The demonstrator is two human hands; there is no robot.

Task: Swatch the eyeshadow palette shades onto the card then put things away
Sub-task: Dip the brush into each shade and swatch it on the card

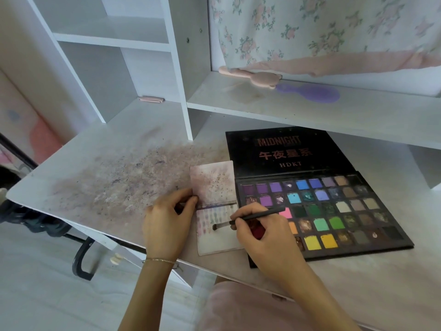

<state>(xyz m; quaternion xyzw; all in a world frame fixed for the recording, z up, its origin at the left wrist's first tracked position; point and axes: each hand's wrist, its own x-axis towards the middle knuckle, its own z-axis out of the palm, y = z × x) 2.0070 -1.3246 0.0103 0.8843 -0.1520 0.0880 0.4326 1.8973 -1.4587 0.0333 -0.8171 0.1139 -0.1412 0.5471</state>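
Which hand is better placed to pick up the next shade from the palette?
The right hand. It already grips the brush, bristles on the card, and lies right beside the open palette. The left hand is busy pinching the card's left edge, farther from the pans.

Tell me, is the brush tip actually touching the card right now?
Touching. In the head view, the dark bristles of the brush, held by the right hand, meet the card beside the colour swatches, with no gap visible.
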